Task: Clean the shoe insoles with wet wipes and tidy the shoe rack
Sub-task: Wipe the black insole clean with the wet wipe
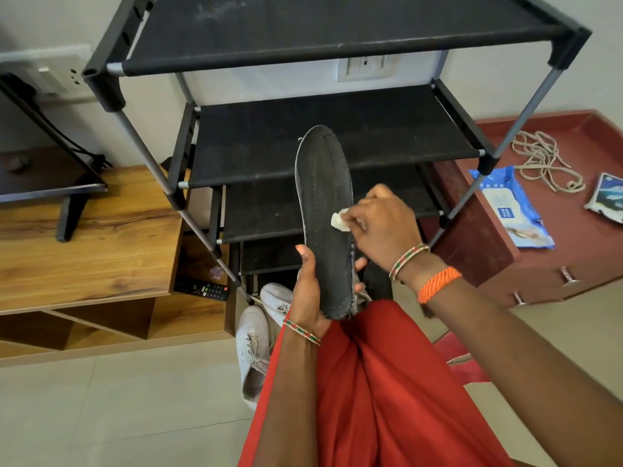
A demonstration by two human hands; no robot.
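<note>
A long dark grey insole (pixel 325 203) stands upright in front of the black shoe rack (pixel 317 139). My left hand (pixel 308 291) grips its lower end, thumb on the left edge. My right hand (pixel 384 227) pinches a small crumpled white wet wipe (pixel 339 221) and presses it against the insole's right side, about halfway up. A blue pack of wet wipes (pixel 512 207) lies on the red surface to the right.
Two white sneakers (pixel 253 345) lie on the floor below the rack. A wooden TV unit (pixel 101 251) with a remote (pixel 202 289) stands at the left. Loose laces (pixel 542 160) and another packet (pixel 606 197) lie on the red cabinet (pixel 553 261).
</note>
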